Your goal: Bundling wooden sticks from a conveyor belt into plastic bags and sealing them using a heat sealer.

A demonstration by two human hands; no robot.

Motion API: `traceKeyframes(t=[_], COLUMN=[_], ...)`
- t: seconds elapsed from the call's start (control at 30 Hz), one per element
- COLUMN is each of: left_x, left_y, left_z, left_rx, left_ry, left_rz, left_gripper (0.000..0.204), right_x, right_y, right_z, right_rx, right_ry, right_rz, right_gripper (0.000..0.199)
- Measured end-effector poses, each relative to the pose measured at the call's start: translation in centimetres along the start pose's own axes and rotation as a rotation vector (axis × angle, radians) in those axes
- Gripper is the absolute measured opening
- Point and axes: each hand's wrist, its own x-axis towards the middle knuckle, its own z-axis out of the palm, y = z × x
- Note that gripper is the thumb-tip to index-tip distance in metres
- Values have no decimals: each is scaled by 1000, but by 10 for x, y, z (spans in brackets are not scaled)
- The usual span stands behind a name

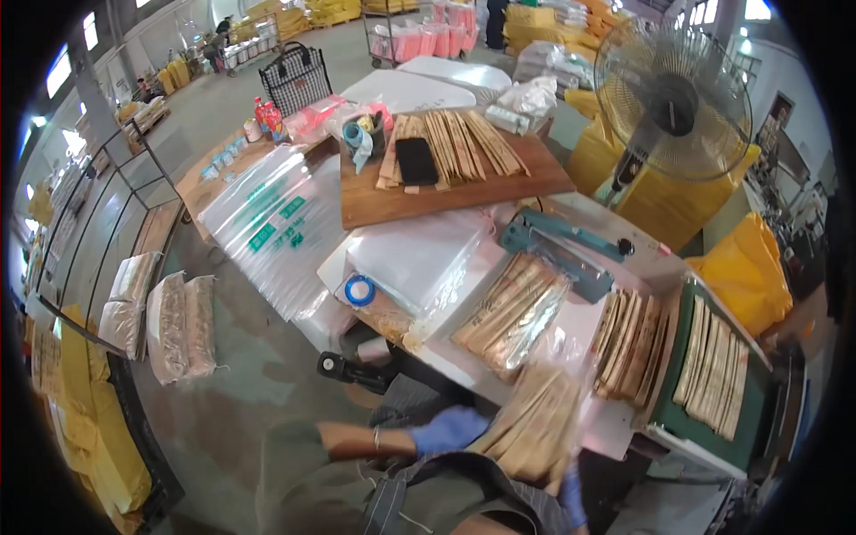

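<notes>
A fanned bundle of slim brown paper packets (532,419) is held in front of my body, over the near edge of the table. My left hand (450,431), in a blue glove, grips its left side. My right hand (572,499), also in a blue glove, is at its lower right end, with most of the fingers hidden. Just beyond lies a similar bundle in a clear plastic bag (513,312). To the right, a row of brown packets (629,346) stands close to a green belt (670,412), which carries another group of packets (713,367).
A teal bag sealer (571,251) sits behind the bagged bundle. Clear bags (276,223) and a blue tape roll (359,290) lie to the left. Farther back, a wooden board (374,210) holds a black phone (416,162) and more packets. A fan (670,102) stands back right.
</notes>
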Motion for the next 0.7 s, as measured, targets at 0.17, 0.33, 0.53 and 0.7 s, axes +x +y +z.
traceKeyframes(t=[0.17,0.33,0.53,0.7], left_x=[82,104,124,129], left_y=[-42,5,30,30], left_z=[-109,-212,-224,-184], left_rx=[315,-115,-986,-1027], left_ry=[486,919,508,515], left_rz=[230,341,115,493], left_gripper=[26,25,8,16], right_x=[83,75,83,128], right_y=[-151,-277,-270,-229], right_z=[54,88,93,100], right_rx=[-1450,-1095,-1464,-1393], right_ry=[-132,55,518,342], right_rz=[-988,-1162,-1219,-1148], right_gripper=[10,14,21,26])
